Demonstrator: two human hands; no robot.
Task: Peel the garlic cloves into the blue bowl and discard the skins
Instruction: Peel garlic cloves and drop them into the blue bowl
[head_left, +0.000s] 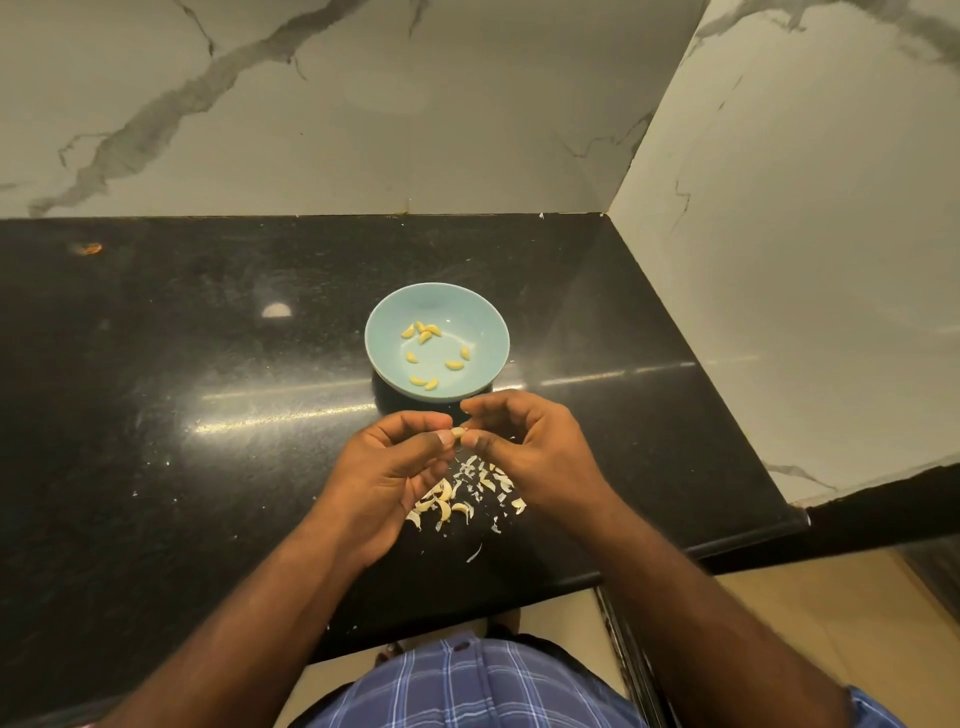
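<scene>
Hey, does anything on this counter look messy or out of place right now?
Mostly the skins: a loose pile lies on the black counter under the hands, with stray flakes nearer the counter's edge. An orange smudge marks the far left. The bowl sits upright, holding peeled cloves. Both the left hand and the right hand pinch one clove.

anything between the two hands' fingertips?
Yes: head view shows one garlic clove pinched between the left hand and right hand.

Garlic clove (458, 433) largely concealed between fingertips of left hand (387, 470) and right hand (524, 447); skin condition indeterminate. Pile of skins and cloves (462, 496) partly covered by both hands. Forearms cut off by bottom edge.
</scene>
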